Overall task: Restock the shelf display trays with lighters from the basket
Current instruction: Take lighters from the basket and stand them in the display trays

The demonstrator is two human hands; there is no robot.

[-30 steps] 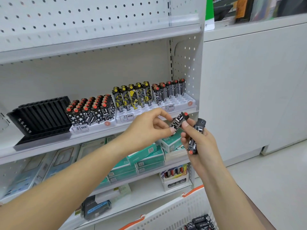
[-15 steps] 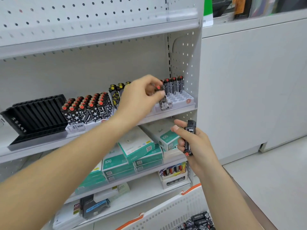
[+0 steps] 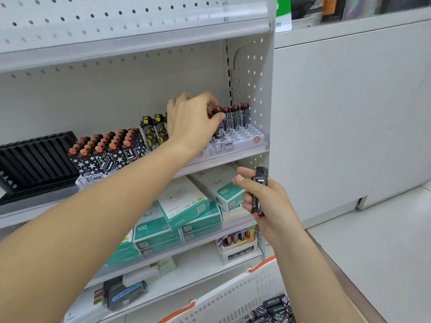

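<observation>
My left hand [image 3: 193,120] reaches to the right-hand white display tray [image 3: 247,138] on the middle shelf and pinches a black-and-white red-capped lighter [image 3: 219,127] that stands in the tray. Three more such lighters [image 3: 235,117] stand behind it. My right hand [image 3: 263,199] hangs below the shelf and grips another black lighter [image 3: 257,192], red cap down. The white basket [image 3: 233,297] with orange trim sits at the bottom, with several lighters [image 3: 272,308] inside.
Yellow-marked lighters [image 3: 154,129] and a full tray of red-capped lighters [image 3: 109,150] stand to the left, beside a black slotted tray [image 3: 35,159]. Teal boxes [image 3: 182,213] fill the shelf below. A white cabinet [image 3: 349,113] stands to the right.
My left hand took one lighter from my right hand, carried it up to the right-hand tray and is setting it in. My right hand dropped a little with the other lighter.
</observation>
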